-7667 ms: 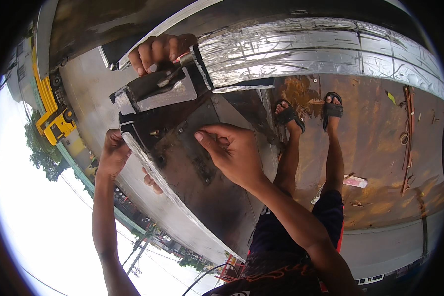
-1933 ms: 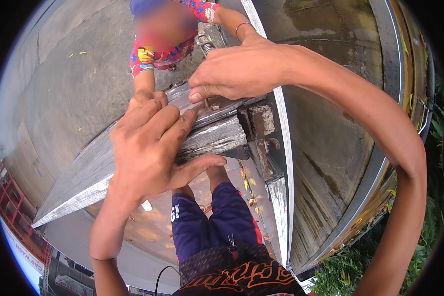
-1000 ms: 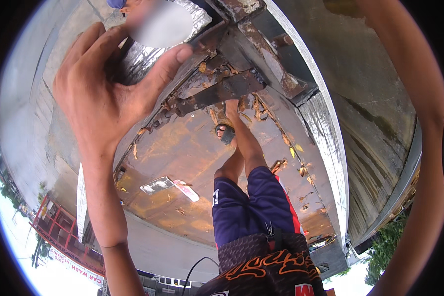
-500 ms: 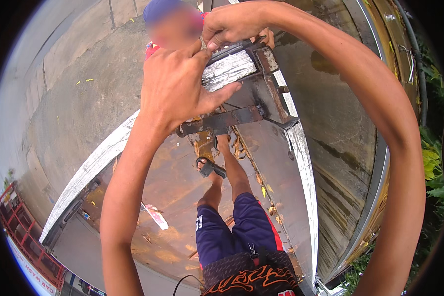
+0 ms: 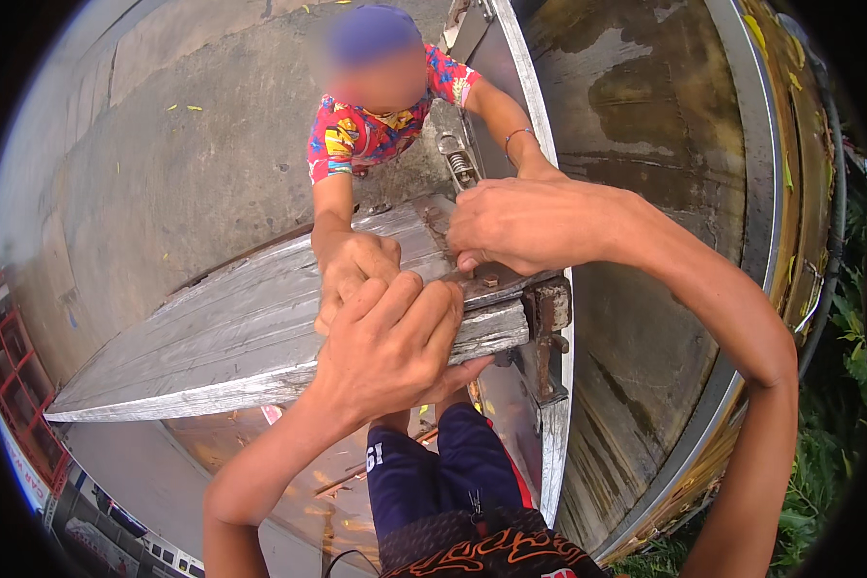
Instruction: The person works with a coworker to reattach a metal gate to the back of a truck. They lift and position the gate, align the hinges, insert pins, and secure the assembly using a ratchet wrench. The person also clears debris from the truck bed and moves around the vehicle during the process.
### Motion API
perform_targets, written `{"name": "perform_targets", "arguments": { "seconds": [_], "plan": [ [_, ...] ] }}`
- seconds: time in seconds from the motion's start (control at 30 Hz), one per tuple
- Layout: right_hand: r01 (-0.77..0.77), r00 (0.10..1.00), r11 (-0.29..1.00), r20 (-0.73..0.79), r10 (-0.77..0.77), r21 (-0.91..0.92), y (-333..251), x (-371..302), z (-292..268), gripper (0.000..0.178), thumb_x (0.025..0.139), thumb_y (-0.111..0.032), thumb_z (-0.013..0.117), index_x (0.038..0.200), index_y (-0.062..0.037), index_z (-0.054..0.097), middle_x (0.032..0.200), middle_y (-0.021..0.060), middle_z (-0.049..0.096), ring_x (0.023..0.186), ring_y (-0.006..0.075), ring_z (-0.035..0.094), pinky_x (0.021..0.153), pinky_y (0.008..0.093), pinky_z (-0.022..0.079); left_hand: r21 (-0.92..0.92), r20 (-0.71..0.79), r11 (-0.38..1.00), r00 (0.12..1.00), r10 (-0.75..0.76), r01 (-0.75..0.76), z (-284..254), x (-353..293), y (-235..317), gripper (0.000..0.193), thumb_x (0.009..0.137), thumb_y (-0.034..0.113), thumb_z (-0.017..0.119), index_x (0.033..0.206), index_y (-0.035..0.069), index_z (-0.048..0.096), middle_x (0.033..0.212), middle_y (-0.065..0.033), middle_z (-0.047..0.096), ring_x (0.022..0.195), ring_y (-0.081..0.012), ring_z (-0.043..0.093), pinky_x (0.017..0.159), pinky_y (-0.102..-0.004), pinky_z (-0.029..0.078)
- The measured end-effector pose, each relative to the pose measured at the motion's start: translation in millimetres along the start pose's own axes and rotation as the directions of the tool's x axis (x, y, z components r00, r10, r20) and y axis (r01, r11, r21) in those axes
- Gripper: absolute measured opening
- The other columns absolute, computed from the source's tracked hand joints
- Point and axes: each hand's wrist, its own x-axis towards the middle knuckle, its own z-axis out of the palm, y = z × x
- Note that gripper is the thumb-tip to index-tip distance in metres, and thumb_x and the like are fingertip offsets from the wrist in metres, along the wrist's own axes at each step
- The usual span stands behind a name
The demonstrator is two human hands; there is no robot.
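A weathered grey wooden tailgate with a chipped white edge crosses in front of me. My left hand is closed over its edge, fingers on top and thumb below. Farther right, my right hand has its fingers curled down at the rusty metal bracket on the tailgate's end, beside a bolt. What those fingers hold, if anything, is hidden. Just beyond my left hand, another person's hand presses on the tailgate. That person's other arm reaches behind my right hand.
Facing me across the tailgate stands the person in a bright patterned shirt. A metal spring latch is near the right side wall. My legs are inside the rusty truck bed. Beyond the wall runs wet concrete; plants grow at far right.
The tailgate's broad grey face has come into view, and it now covers much of the bed. More of the other person shows, a hand on the tailgate. My left fingers have curled over its edge.
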Motion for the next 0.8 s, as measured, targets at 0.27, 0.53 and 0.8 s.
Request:
{"name": "perform_targets", "arguments": {
  "seconds": [0.27, 0.53, 0.8],
  "plan": [
    [0.088, 0.995, 0.995, 0.032, -0.090, 0.051, 9.9, 2.0, -3.1, 0.019, 0.094, -0.019, 0.062, 0.092, -0.0007, 0.068, 0.092, 0.0170, 0.068, 0.098, 0.0362, 0.065, 0.084, 0.0501, 0.050, 0.052, -0.008, 0.999, 1.000, 0.008, -0.007, -2.6, 0.3, 1.0, 0.052, 0.074, 0.047, 0.079, 0.095, 0.001, 0.073, 0.091, -0.0009, 0.061, 0.078, -0.0146, 0.057, 0.063, -0.0304, 0.037],
    [0.111, 0.992, 0.992, 0.052, -0.113, 0.052, 8.8, 6.8, -14.8, 0.020, 0.090, -0.015, 0.066, 0.084, 0.0041, 0.066, 0.087, 0.0187, 0.068, 0.090, 0.0402, 0.067, 0.077, 0.0479, 0.052, 0.022, -0.016, 0.999, 1.000, -0.024, 0.024, -2.6, 3.2, -0.5, 0.053, 0.071, 0.045, 0.081, 0.098, 0.000, 0.072, 0.083, 0.0006, 0.056, 0.074, -0.0144, 0.056, 0.058, -0.0299, 0.036],
    [0.232, 0.972, 0.956, 0.007, -0.235, -0.181, 4.7, 3.8, -16.4, 0.013, 0.083, -0.015, 0.068, 0.083, -0.0024, 0.069, 0.083, 0.0089, 0.066, 0.091, 0.0282, 0.067, 0.081, 0.0427, 0.054, 0.059, -0.033, 0.998, 0.999, 0.007, -0.005, -1.6, 3.3, 1.1, 0.051, 0.071, 0.044, 0.080, 0.095, 0.001, 0.073, 0.085, -0.0001, 0.058, 0.075, -0.0147, 0.056, 0.059, -0.0299, 0.036]
  ]
}}
